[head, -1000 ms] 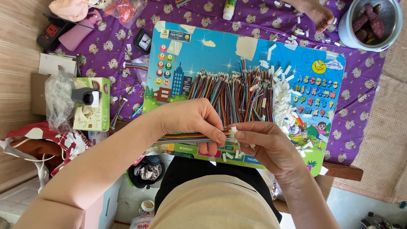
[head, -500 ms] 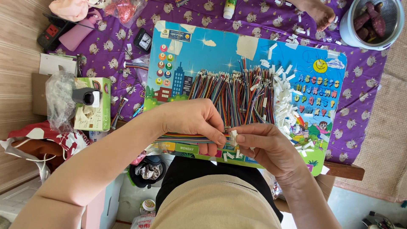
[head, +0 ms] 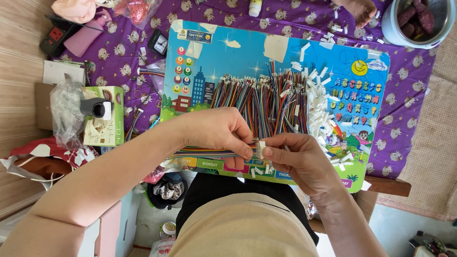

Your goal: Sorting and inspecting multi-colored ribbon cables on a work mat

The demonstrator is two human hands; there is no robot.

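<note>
Both hands meet at the near edge of the board (head: 228,57). The left hand (head: 221,131) pinches a flat ribbon of coloured wires (head: 200,153), which runs out leftward under the palm. The right hand (head: 297,159) closes thumb and fingers on the small white connector (head: 260,149) at the ribbon's end, right between the two thumbs. Just beyond the hands, a big bundle (head: 259,97) of coloured wires lies across the board, with a heap of white connectors (head: 320,114) beside it on the right. A tissue box (head: 105,119) sits off to the left, a pot (head: 419,21) far right.
</note>
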